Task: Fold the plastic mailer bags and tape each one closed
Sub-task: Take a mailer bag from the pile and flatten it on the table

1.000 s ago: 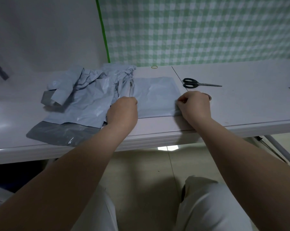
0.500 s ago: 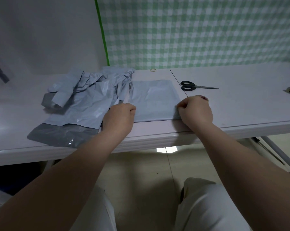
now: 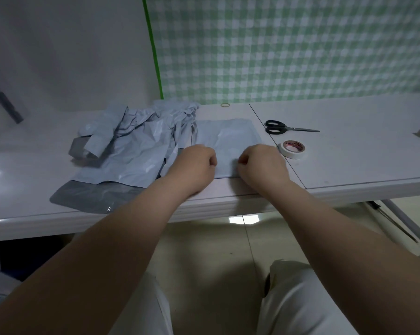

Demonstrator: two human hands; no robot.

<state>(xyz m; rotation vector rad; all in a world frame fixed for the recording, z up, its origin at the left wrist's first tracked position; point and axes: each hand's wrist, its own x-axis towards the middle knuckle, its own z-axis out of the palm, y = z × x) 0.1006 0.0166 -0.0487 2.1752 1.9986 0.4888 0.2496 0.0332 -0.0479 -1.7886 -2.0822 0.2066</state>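
A flat pale blue mailer bag (image 3: 228, 139) lies on the white table (image 3: 349, 160), close to its front edge. Both hands sit on the bag's near half, a small gap apart. My left hand (image 3: 194, 165) has its fingers curled and pinches the plastic near the bag's middle. My right hand (image 3: 264, 165) does the same just to the right. A white tape roll (image 3: 293, 149) with a red core label lies just right of my right hand. What the fingertips hold underneath is hidden.
A crumpled pile of pale blue mailer bags (image 3: 136, 146) fills the table's left side, with a dark grey one (image 3: 90, 195) flat at the front. Black scissors (image 3: 283, 128) lie behind the tape. A rubber band (image 3: 225, 105) sits by the wall.
Both hands have slid inward from the bag's side edges toward its middle. My right hand has uncovered the tape roll.
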